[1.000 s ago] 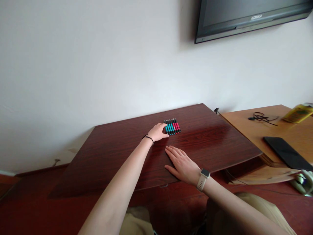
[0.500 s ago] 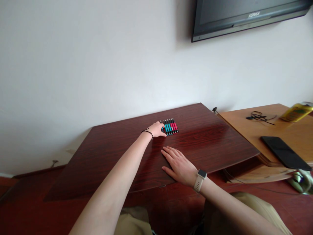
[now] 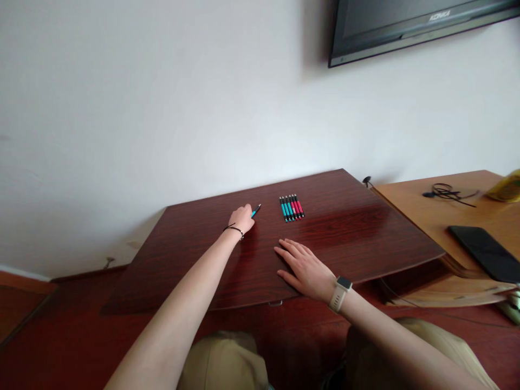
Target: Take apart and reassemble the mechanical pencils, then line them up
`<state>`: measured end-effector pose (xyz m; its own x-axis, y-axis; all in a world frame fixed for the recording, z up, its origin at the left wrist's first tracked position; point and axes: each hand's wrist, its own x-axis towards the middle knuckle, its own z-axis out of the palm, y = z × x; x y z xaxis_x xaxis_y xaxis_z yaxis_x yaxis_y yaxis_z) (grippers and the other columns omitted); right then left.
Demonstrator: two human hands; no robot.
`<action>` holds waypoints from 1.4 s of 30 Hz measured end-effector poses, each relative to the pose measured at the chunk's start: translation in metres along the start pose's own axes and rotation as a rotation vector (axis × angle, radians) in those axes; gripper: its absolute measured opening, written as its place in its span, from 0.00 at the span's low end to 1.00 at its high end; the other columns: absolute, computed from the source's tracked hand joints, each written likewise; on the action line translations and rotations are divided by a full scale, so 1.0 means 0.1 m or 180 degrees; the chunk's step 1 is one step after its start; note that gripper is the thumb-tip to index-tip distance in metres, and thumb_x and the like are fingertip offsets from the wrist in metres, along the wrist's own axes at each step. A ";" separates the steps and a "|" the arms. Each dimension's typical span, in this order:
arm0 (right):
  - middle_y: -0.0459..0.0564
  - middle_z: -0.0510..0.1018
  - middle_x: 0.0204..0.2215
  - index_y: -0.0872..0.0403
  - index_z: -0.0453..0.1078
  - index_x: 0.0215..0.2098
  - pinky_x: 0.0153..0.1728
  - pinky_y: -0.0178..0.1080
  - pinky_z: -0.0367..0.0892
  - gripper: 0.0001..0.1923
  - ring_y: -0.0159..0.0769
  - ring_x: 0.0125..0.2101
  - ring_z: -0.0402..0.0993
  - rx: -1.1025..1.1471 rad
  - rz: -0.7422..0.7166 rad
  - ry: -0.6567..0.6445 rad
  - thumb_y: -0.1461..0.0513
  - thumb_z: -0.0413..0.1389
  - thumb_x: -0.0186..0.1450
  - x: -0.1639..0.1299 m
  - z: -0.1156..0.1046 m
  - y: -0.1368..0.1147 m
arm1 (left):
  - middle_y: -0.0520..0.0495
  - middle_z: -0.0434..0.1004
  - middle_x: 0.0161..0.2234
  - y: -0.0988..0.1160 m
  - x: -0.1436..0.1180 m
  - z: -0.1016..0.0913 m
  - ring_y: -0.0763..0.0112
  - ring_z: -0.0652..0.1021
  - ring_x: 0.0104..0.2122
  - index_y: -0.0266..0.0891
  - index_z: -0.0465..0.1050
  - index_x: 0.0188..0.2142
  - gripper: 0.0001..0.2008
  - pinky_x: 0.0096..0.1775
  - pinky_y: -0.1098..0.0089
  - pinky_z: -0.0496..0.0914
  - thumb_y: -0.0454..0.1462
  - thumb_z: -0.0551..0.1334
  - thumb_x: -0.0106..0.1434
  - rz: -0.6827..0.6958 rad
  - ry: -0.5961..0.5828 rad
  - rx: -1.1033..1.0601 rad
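Left hand (image 3: 242,219) pinches a teal pen (image 3: 255,210), tip pointing up-right toward the pen row (image 3: 291,208). Row lies to that hand's right, apart, long axes running away from the person. Right hand (image 3: 306,268) flat, fingers spread on the surface (image 3: 365,227), nearer the viewer.

Pens in row (image 3: 291,208): six; teal pen (image 3: 255,210) apart: one; hands: two.
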<state>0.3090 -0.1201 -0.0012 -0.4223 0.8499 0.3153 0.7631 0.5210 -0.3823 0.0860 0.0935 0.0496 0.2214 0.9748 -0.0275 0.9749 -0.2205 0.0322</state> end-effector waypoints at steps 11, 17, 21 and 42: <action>0.61 0.64 0.75 0.54 0.65 0.73 0.72 0.59 0.62 0.29 0.54 0.74 0.60 -0.0122 -0.0061 -0.0026 0.51 0.53 0.79 -0.01 0.01 0.01 | 0.34 0.86 0.47 -1.96 -0.34 -0.03 0.45 0.84 0.49 0.41 0.82 0.42 0.11 0.45 0.60 0.75 0.43 0.68 0.64 -0.1803 0.0223 -0.0179; 0.60 0.65 0.74 0.52 0.65 0.73 0.71 0.59 0.62 0.28 0.54 0.73 0.61 -0.0091 -0.0069 -0.0007 0.51 0.53 0.79 -0.01 0.03 0.02 | 0.31 0.86 0.47 -2.44 -0.61 -0.02 0.41 0.84 0.49 0.41 0.86 0.42 0.13 0.48 0.54 0.77 0.46 0.69 0.64 -0.2081 0.0411 -0.0142; 0.60 0.65 0.74 0.51 0.65 0.73 0.71 0.60 0.63 0.28 0.53 0.74 0.60 -0.0090 -0.0064 0.0002 0.51 0.54 0.79 -0.01 0.03 0.01 | 0.30 0.86 0.51 -2.52 -0.70 -0.02 0.40 0.83 0.52 0.41 0.87 0.44 0.16 0.51 0.53 0.76 0.48 0.69 0.65 -0.2105 0.0437 -0.0157; 0.61 0.65 0.74 0.50 0.65 0.73 0.71 0.60 0.62 0.28 0.53 0.74 0.60 -0.0046 -0.0066 0.0022 0.50 0.53 0.79 -0.01 0.04 0.02 | 0.32 0.84 0.53 -2.38 -0.77 0.06 0.43 0.82 0.53 0.42 0.80 0.48 0.15 0.51 0.56 0.74 0.46 0.60 0.71 -0.1844 0.0377 0.0035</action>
<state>0.3088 -0.1200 -0.0056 -0.4348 0.8383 0.3289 0.7612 0.5373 -0.3631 -0.1624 0.0709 0.0379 -0.3510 0.9334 0.0744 0.9364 0.3493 0.0350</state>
